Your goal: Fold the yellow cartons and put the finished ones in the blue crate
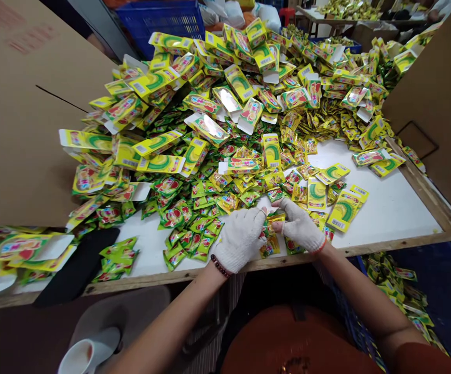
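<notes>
Both my hands wear white knitted gloves and come close together over the front edge of the table. My left hand (243, 236) is closed, its fingers curled and its back toward me. Facing it, my right hand (299, 226) is bent with thumb and fingers drawn together. A little white and yellow shows between the fingertips, but what they hold is mostly hidden. Small foil packets (270, 246) lie just under the hands. Green packets (188, 241) spread left of my left hand. Flat yellow boxes (344, 210) rest right of my right hand.
A large heap of yellow boxes (238, 83) and packets covers the back of the white table (412, 208). Cardboard panels (26, 119) flank both sides. A wooden rim (400, 243) edges the table. Blue crates (159, 26) stand behind and below right; a white cup (79, 356) is low left.
</notes>
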